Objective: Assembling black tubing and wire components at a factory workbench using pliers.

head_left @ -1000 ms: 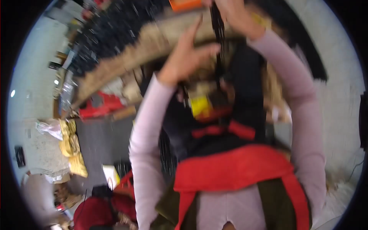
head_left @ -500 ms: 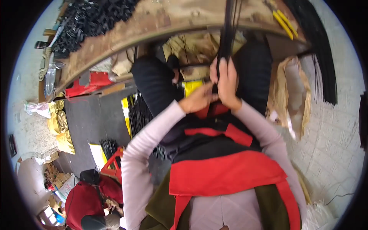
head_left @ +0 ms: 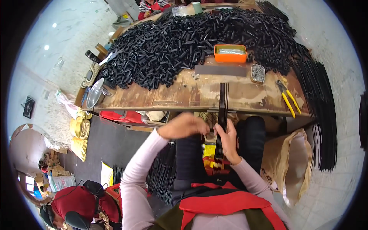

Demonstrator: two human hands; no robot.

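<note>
The left hand [head_left: 184, 125], fingers curled, has risen from the right's heel to fingertip level, its grip untellable; just right, upright black strips [head_left: 223, 101] sit pinched in the right hand [head_left: 230, 142], overlapping the table edge [head_left: 172, 108]; bare wood flanks them, pliers [head_left: 288, 99] farther right.

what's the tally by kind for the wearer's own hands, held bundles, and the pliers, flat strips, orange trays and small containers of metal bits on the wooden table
Wearer's hands: 2, left hand and right hand
Bundle of thin black rods, in the right hand: 1
Yellow-handled pliers: 1
Grey flat strip: 1
Orange tray: 1
Container of metal bits: 1
Total: 7
</note>
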